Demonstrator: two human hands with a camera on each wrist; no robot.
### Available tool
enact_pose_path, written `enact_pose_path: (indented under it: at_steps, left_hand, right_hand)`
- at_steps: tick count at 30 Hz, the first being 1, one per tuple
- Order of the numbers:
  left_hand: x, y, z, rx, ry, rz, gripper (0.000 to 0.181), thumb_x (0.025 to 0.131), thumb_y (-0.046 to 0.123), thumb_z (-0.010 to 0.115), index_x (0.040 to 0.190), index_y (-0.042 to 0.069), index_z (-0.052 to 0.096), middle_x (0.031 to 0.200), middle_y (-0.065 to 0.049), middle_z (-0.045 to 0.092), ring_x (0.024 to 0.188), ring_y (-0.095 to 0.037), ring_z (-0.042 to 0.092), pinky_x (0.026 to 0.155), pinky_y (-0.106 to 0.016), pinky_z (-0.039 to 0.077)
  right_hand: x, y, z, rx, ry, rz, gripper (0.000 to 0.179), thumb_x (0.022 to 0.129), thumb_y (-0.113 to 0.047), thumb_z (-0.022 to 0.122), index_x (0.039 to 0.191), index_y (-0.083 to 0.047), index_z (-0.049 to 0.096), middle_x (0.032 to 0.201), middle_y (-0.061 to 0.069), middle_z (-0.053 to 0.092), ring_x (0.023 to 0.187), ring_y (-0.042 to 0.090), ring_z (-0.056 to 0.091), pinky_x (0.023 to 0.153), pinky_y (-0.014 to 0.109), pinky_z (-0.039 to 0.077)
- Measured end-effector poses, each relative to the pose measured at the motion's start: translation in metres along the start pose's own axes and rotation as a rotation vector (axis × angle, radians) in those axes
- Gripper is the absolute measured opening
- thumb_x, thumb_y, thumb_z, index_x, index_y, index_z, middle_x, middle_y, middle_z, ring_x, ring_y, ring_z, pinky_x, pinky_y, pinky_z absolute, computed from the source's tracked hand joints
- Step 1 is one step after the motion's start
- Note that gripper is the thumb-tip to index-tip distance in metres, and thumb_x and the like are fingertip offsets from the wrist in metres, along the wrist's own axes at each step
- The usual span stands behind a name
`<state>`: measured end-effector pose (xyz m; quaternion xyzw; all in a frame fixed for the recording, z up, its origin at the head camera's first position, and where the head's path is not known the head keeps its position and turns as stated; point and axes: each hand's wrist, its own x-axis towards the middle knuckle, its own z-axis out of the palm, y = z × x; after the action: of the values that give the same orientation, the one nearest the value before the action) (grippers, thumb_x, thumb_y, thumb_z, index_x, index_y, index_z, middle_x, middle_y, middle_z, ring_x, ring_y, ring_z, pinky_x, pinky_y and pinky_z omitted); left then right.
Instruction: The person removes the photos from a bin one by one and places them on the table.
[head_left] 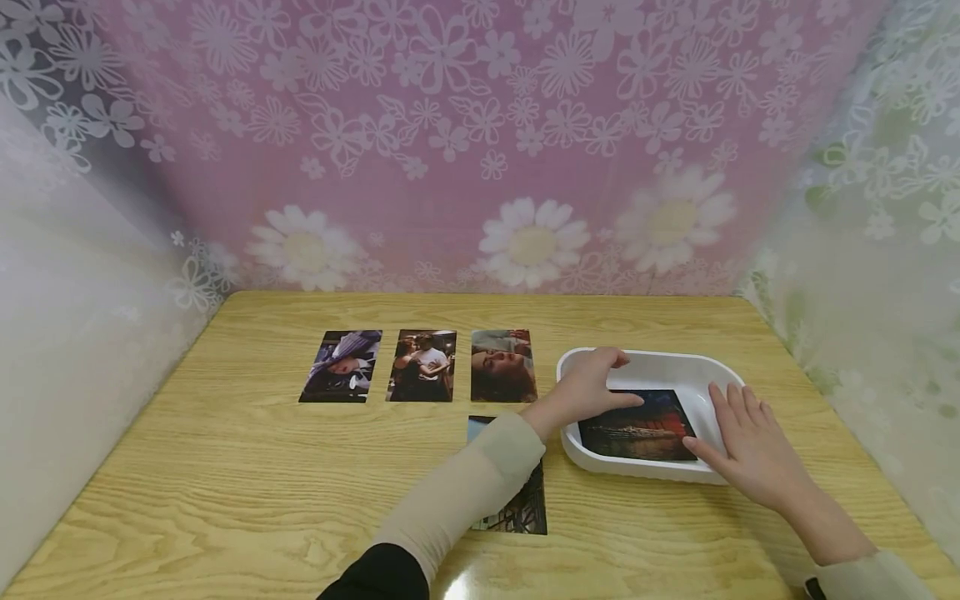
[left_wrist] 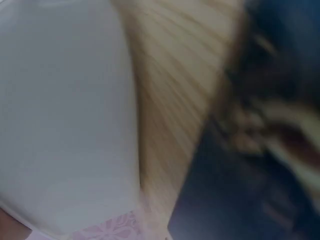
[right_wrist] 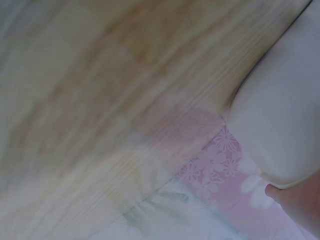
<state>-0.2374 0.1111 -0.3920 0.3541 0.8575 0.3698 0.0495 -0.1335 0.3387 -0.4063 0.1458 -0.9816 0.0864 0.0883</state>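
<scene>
A white tray (head_left: 645, 468) with rounded corners stands at the right of the table, a dark photo card (head_left: 637, 429) lying in it. My left hand (head_left: 585, 392) reaches over the tray's left side, thumb stretched above the card and fingers spread towards the far rim. On the opposite side my right hand (head_left: 761, 454) lies over the right rim, fingers extended and the thumb close to the card's corner. Whether either thumb touches the card I cannot tell. Both wrist views show mainly the outer wall of the tray (left_wrist: 65, 115).
Three photo cards, including the middle one (head_left: 422, 367), form a row left of the tray. Nearer, my left forearm (head_left: 465, 483) partly covers more card area (head_left: 525, 508). The wooden table (head_left: 225, 467) has floral cloth (head_left: 450, 167) behind it and at the sides.
</scene>
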Motion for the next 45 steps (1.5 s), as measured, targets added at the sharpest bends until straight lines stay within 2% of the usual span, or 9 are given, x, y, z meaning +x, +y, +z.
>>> enact_pose_path:
  at_steps: [7,11,15,21,26,30,34,40,45]
  left_hand:
    - [0.003,0.005,0.007,0.332,-0.173,0.022,0.074,0.074,0.052,0.063,0.131,0.011,0.039,0.127,0.003,0.044,0.115,-0.007,0.040,0.091,-0.018,0.032]
    - [0.002,0.006,0.011,0.486,-0.278,-0.005,0.091,0.068,0.061,0.061,0.137,0.012,0.030,0.134,0.003,0.036,0.121,-0.007,0.034,0.095,-0.019,0.028]
    - [0.002,0.007,0.015,0.644,-0.366,-0.046,0.101,0.061,0.071,0.058,0.139,0.015,0.026,0.135,0.004,0.032,0.123,-0.009,0.029,0.097,-0.028,0.029]
    - [0.001,0.007,0.021,0.822,-0.475,-0.118,0.099,0.061,0.074,0.054,0.139,0.020,0.024,0.134,0.004,0.032,0.123,-0.011,0.028,0.095,-0.039,0.030]
    - [-0.002,0.008,0.021,0.850,-0.512,-0.145,0.092,0.065,0.070,0.055,0.138,0.022,0.026,0.132,0.006,0.035,0.118,-0.010,0.034,0.091,-0.036,0.033]
    - [-0.003,0.008,0.019,0.839,-0.515,-0.147,0.089,0.065,0.069,0.055,0.137,0.022,0.028,0.129,0.007,0.036,0.115,-0.009,0.037,0.088,-0.032,0.036]
    - [-0.003,0.007,0.020,0.831,-0.487,-0.131,0.086,0.063,0.069,0.058,0.131,0.023,0.034,0.121,0.006,0.041,0.108,-0.010,0.041,0.081,-0.030,0.039]
    - [-0.002,0.006,0.021,0.825,-0.441,-0.123,0.088,0.057,0.070,0.061,0.127,0.023,0.038,0.116,0.005,0.041,0.107,-0.011,0.039,0.079,-0.032,0.039]
    - [-0.001,0.005,0.021,0.782,-0.361,-0.087,0.074,0.061,0.063,0.065,0.120,0.021,0.046,0.109,0.004,0.043,0.100,-0.011,0.041,0.076,-0.032,0.040]
  right_hand:
    - [-0.001,0.000,-0.001,-0.003,0.004,0.003,0.084,0.087,-0.043,0.050,0.137,0.010,0.009,0.132,0.041,0.014,0.126,0.045,-0.006,0.099,0.052,-0.007]
    - [-0.002,0.000,-0.002,-0.004,0.004,0.000,0.084,0.087,-0.043,0.050,0.137,0.010,0.009,0.132,0.041,0.014,0.126,0.045,-0.005,0.099,0.050,-0.009]
    - [-0.002,-0.001,-0.001,-0.001,0.005,-0.003,0.084,0.087,-0.043,0.050,0.137,0.010,0.009,0.132,0.041,0.013,0.126,0.045,-0.006,0.099,0.050,-0.010]
    - [-0.001,-0.001,-0.001,0.007,0.007,-0.006,0.084,0.087,-0.042,0.050,0.137,0.009,0.008,0.133,0.041,0.011,0.126,0.045,-0.007,0.099,0.049,-0.010]
    - [0.000,-0.002,-0.002,0.009,0.001,-0.008,0.083,0.087,-0.042,0.050,0.138,0.009,0.008,0.133,0.040,0.012,0.126,0.045,-0.007,0.099,0.048,-0.011]
    - [0.000,-0.003,-0.002,0.008,-0.003,-0.009,0.084,0.087,-0.043,0.050,0.138,0.009,0.008,0.133,0.040,0.011,0.126,0.045,-0.007,0.099,0.049,-0.011]
    - [0.000,-0.002,-0.001,0.006,-0.002,-0.009,0.084,0.087,-0.043,0.050,0.138,0.009,0.008,0.133,0.040,0.012,0.126,0.046,-0.006,0.099,0.049,-0.010]
    - [-0.001,-0.002,0.000,0.002,0.001,-0.007,0.085,0.086,-0.044,0.050,0.138,0.009,0.008,0.133,0.040,0.011,0.126,0.045,-0.006,0.099,0.049,-0.010]
    - [-0.002,-0.002,0.000,0.003,-0.004,-0.001,0.085,0.086,-0.044,0.050,0.137,0.009,0.007,0.133,0.040,0.011,0.126,0.044,-0.007,0.099,0.048,-0.012]
